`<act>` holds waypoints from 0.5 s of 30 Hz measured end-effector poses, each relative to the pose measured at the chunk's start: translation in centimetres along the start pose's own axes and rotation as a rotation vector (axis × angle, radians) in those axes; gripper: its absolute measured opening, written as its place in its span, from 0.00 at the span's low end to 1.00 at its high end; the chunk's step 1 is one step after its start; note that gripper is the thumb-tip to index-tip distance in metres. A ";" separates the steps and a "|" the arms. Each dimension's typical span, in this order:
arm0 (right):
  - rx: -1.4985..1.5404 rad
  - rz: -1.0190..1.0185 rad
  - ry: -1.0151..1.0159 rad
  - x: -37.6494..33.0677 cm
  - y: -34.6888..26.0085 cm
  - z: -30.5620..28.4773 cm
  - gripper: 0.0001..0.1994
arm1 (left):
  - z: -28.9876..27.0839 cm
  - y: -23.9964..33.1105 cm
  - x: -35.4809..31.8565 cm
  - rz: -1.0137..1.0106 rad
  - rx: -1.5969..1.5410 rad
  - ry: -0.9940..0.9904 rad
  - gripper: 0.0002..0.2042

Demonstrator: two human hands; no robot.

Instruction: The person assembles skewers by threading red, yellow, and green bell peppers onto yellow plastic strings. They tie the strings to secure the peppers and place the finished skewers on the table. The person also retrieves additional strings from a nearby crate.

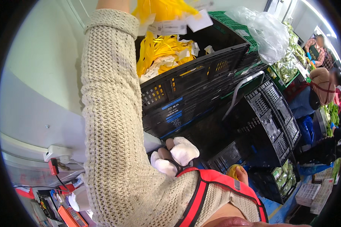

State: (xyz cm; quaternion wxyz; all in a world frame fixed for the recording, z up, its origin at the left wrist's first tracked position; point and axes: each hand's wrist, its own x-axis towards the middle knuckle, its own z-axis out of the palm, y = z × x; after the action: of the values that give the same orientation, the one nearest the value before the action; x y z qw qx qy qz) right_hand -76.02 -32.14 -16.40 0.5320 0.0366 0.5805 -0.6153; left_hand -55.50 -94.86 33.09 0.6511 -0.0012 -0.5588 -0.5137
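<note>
My left arm in a beige knitted sleeve (111,94) stretches up along the left side, and the top edge cuts it off at the bare wrist, so the hand is out of view. Beside that wrist, a blurred bundle of yellow strips with white labels (163,10) hangs over a black plastic crate (201,72). Inside the crate lies a heap of more labelled yellow strips (166,51). Lower down, past the red strap on my chest, my right hand (241,174) curls its fingers round a yellow bundle (232,171), partly hidden.
Black crates (271,117) stand to the right, by a curved metal handle (242,90). Clear plastic film (261,32) covers a green crate. My shoes (183,151) are below. A socket (58,152) sits on the left wall. Two people (322,85) are among greens at far right.
</note>
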 end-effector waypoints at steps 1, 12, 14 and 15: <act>-0.017 -0.006 -0.006 -0.2 0.0 0.1 0.08 | -1.6 -0.6 1.2 -0.010 0.038 0.002 0.20; -0.013 -0.007 -0.005 -0.3 1.3 -0.4 0.07 | 6.5 5.3 -5.0 0.171 -0.071 -0.026 0.19; -0.013 -0.003 -0.034 -1.0 0.8 0.9 0.07 | 5.1 6.5 -0.3 0.108 -0.157 0.004 0.19; -0.009 -0.010 -0.034 -1.4 0.6 1.2 0.07 | 5.4 5.9 -0.5 0.078 -0.130 -0.001 0.19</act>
State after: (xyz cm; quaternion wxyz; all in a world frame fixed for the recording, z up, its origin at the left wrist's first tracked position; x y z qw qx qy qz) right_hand -74.32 -32.10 -15.46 0.5389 0.0210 0.5745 -0.6157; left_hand -55.40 -88.64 38.12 0.6688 -0.0653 -0.5242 -0.5231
